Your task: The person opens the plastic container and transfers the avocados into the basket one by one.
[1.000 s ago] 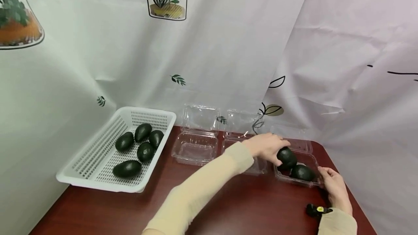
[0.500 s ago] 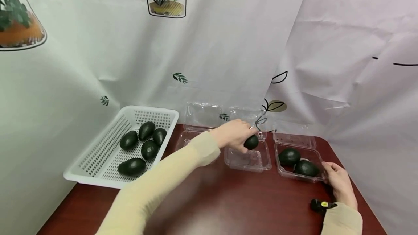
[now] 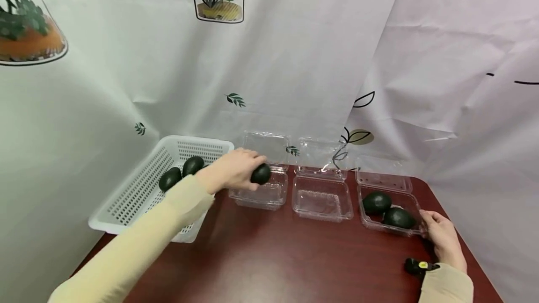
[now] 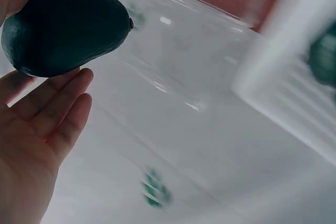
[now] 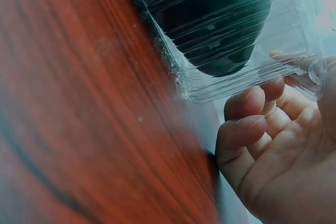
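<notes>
A dark green avocado [image 3: 262, 174] is gripped between the thumb and fingers of my left hand [image 3: 233, 169], over the left clear clamshell box [image 3: 269, 197]. In the left wrist view, the avocado [image 4: 68, 30] lies sideways, its stem end pointing away from the palm. My right hand [image 3: 445, 237] pinches the near right rim of the right clamshell box [image 3: 385, 228]. Two avocados sit in that box, one [image 3: 376, 202] behind the other [image 3: 398, 218]. Through the box's ribbed side, the right wrist view shows an avocado [image 5: 215, 30] close to the fingers [image 5: 247, 103].
A white slotted basket [image 3: 98, 221] at the left holds avocados, partly hidden by my left arm. The middle clamshell box [image 3: 322, 205] stands with its lid up against the patterned curtain [image 3: 294, 60]. All rest on a reddish-brown table [image 3: 311, 256].
My left hand has moved left, carrying an avocado from the right box past the middle box to the left one. My right hand keeps its hold on the right box.
</notes>
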The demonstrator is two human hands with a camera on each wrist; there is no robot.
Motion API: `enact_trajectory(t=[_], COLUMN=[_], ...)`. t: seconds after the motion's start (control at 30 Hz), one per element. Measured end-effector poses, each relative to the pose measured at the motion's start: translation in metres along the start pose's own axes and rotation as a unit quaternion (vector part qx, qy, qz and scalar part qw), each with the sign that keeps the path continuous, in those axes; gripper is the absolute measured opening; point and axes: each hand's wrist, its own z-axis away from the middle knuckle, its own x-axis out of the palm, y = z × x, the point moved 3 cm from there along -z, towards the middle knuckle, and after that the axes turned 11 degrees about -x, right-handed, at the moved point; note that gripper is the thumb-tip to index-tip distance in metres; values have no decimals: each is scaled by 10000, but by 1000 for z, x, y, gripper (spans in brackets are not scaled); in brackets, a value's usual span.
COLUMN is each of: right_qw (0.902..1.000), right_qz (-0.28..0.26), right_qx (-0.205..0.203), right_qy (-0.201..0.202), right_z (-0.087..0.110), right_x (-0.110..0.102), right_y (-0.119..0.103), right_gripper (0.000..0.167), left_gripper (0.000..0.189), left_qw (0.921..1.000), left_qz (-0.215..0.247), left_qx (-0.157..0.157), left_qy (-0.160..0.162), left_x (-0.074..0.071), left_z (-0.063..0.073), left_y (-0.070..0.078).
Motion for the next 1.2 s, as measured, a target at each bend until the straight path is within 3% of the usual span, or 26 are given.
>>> enact_trajectory(t=[0.23, 0.47, 0.67, 1.03, 1.2], right_qw=[10000, 10000, 9999, 9999, 9999], right_qz=[-47, -20, -157, -53, 52], right_qx=[41, 64, -16, -97, -117], right_qy=[-4, 54, 38, -38, 7], right_z=[-2, 0, 0, 0, 0], right_x=[-1, -2, 2, 3, 1], right_y=[-2, 3, 3, 4, 3], right_gripper=[22, 24, 24, 26, 28], left_gripper=[67, 70, 72, 73, 72], left_qw=[9971, 9911, 9829, 9736, 9672], left_qz=[210, 284, 423, 333, 241], left_qx=[-651, -1215, -1768, -2243, -2380], left_qy=[344, 463, 308, -246, -852], left_x=[1, 10, 22, 46, 51], left_z=[50, 92, 128, 160, 165], left_y=[-57, -99, -127, -163, -172])
